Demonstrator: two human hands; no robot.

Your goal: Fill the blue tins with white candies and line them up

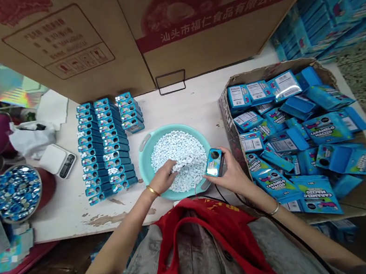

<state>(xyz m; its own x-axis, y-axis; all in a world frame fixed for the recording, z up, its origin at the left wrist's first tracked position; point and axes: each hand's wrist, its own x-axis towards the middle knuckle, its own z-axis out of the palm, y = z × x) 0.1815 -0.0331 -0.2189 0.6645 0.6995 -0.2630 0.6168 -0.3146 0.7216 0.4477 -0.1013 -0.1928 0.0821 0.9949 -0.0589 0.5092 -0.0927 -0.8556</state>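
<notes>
My left hand (166,176) reaches into a light turquoise basin (145,155) full of small white candies (175,145). Its fingers are pinched together beside a raised heap of candies; whether they grip a scoop under that heap is hidden. Over the basin's right rim, my right hand (229,173) holds a small blue box (214,162) upright, tilted a little toward the basin. A round window shows on the face of this box.
Rows of blue boxes (115,144) stand left of the basin. At right, a cardboard carton (232,123) holds blue packages. A wire stand (171,83), large carton (188,46), white scale (57,160) and tub of shiny blue pieces (19,193) surround the workspace.
</notes>
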